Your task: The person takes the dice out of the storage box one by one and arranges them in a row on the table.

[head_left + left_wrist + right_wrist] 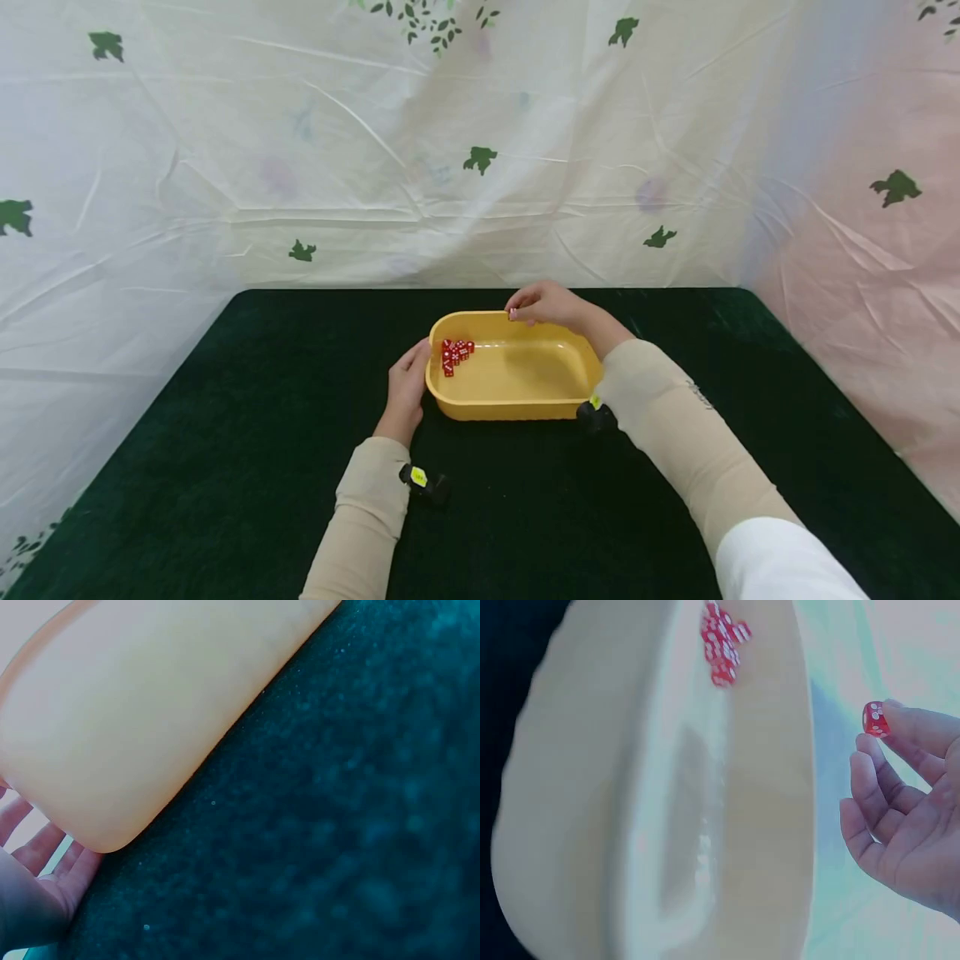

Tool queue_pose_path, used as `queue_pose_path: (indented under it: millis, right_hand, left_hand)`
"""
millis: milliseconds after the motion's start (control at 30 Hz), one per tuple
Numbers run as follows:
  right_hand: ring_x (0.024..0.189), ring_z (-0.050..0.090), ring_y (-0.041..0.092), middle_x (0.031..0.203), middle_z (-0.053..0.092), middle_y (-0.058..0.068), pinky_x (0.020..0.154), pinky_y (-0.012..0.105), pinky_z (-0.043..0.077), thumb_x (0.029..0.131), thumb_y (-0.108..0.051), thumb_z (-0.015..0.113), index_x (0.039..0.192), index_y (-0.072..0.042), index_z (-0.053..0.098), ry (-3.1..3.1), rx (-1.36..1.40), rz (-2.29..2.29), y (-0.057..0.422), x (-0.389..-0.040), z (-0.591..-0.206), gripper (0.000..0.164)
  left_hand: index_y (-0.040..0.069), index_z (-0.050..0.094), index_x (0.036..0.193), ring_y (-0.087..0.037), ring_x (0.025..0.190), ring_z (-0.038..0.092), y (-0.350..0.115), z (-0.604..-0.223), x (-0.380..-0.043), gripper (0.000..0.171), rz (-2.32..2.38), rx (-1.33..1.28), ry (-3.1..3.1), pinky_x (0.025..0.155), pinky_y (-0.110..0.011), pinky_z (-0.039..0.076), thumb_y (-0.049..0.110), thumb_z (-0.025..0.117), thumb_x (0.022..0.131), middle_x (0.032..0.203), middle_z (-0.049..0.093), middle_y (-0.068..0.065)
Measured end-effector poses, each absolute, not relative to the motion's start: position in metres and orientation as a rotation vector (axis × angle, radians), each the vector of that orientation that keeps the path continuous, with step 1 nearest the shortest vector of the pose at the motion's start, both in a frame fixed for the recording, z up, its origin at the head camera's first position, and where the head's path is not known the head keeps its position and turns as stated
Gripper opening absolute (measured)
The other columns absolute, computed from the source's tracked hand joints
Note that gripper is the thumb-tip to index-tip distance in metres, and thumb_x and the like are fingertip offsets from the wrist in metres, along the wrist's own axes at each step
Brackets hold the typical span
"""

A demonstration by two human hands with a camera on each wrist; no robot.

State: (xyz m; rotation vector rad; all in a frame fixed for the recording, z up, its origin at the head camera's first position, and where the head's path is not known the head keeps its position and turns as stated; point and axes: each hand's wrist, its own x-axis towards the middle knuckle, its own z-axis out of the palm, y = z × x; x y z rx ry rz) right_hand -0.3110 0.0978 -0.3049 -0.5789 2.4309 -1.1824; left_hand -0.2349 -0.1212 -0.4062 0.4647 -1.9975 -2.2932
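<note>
A yellow rectangular tub (517,410) with rounded corners stands on the dark green cloth. Several red dice (454,354) with white pips are clustered at its left end, touching one another. Over the tub's far rim, my right hand (551,304) pinches one red die (874,719) between thumb and fingertip; its other fingers are loosely bent. My left hand (407,383) rests against the outside of the tub's left end, its fingers (39,847) fairly straight along the wall. Part of that hand is outside the left wrist view.
The dark green cloth (247,433) covers the table around the tub. A pale curtain (420,167) with green leaf shapes hangs behind the table's far edge and along both sides. Small black wrist cameras (425,483) are strapped to both sleeves.
</note>
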Motion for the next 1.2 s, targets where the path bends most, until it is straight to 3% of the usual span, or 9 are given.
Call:
queue_pose_path:
  millis: [233,500,1200]
  right_hand:
    - [0.088,0.049,0.032,0.101,0.057,0.015,0.081,0.045,0.039,0.085,-0.015,0.055,0.103,0.000,0.058,2.473,-0.533,-1.212,0.127,-0.313,-0.297,0.024]
    - [0.086,0.050,0.030,0.102,0.055,0.012,0.081,0.040,0.041,0.085,-0.023,0.056,0.108,-0.003,0.057,2.584,-0.404,-1.168,0.163,-0.319,-0.296,0.031]
    - [0.087,0.049,0.029,0.110,0.050,0.020,0.080,0.039,0.042,0.089,-0.026,0.048,0.116,0.003,0.048,2.633,-0.269,-1.195,0.254,-0.300,-0.323,0.039]
  left_hand:
    - [0.019,0.049,0.122,-0.014,0.114,0.038,-0.122,-0.407,-0.235,0.046,-2.297,0.482,-1.994,0.091,-0.030,0.035,0.045,0.048,0.084,0.125,0.044,0.001]
    - [0.018,0.048,0.123,-0.015,0.114,0.038,-0.122,-0.407,-0.235,0.048,-2.293,0.457,-1.998,0.091,-0.030,0.034,0.045,0.048,0.084,0.125,0.043,0.000]
    - [0.018,0.049,0.122,-0.015,0.115,0.037,-0.122,-0.405,-0.235,0.047,-2.304,0.449,-1.979,0.092,-0.031,0.033,0.046,0.049,0.083,0.125,0.044,0.001]
